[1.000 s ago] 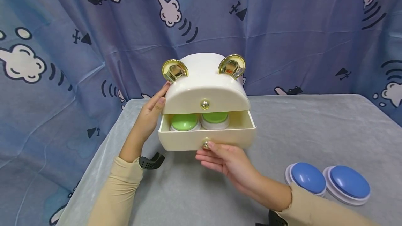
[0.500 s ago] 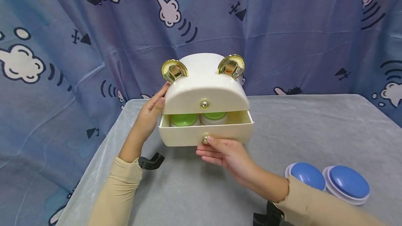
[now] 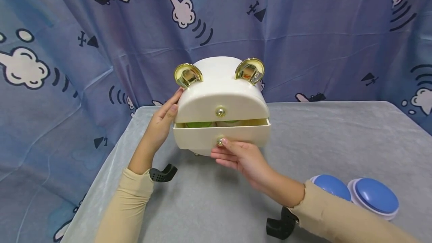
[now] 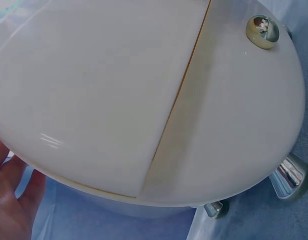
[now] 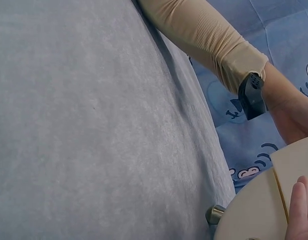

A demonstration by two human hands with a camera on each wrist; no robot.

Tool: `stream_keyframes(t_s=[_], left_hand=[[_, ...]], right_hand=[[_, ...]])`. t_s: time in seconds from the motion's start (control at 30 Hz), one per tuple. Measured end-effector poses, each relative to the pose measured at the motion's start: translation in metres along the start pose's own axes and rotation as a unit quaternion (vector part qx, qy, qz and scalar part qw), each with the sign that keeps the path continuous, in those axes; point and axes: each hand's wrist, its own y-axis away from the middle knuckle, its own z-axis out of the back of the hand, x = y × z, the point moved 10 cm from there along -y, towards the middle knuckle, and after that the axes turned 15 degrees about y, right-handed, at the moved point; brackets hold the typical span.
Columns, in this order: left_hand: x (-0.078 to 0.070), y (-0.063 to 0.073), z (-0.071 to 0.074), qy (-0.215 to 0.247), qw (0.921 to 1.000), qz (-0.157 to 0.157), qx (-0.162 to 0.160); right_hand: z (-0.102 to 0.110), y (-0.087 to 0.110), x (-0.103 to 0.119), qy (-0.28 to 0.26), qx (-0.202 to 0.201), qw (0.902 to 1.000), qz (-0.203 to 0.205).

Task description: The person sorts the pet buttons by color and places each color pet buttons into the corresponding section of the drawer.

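Observation:
A white bear-shaped box [image 3: 219, 81] with gold ears stands mid-table, its lower drawer [image 3: 202, 138] partly out. Slivers of green-topped round things [image 3: 199, 125] show inside the drawer. My left hand [image 3: 158, 125] rests against the box's left side, fingers reaching up towards the ear; part of that hand [image 4: 14, 205] shows at the lower left of its wrist view. At the drawer's front, my right hand [image 3: 244, 160] pinches the gold knob [image 3: 220, 141] with the thumb, the other fingers lying below it. Fingers of that hand [image 5: 301, 210] appear in the right wrist view.
Two blue-topped round push lights or buttons [image 3: 376, 195] with white bases sit at the right front; my right sleeve partly covers the nearer one. A grey cloth [image 3: 320, 134] covers the table, and a patterned blue curtain [image 3: 222, 14] hangs behind.
The lower drawer has slid inward, and my right hand has moved forward with it. The green tops inside are now mostly hidden. My left hand has stayed in place.

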Motion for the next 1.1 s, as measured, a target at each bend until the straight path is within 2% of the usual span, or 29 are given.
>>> stream_keyframes(t_s=[0.57, 1.1], left_hand=[[0.0, 0.0, 0.002, -0.003, 0.9999, -0.01, -0.011], [-0.001, -0.001, 0.001, -0.006, 0.9999, -0.009, -0.006]], right_hand=[[0.004, -0.015, 0.006, -0.013, -0.007, 0.9998, 0.016], [0.008, -0.018, 0.007, -0.015, -0.008, 0.9997, 0.016]])
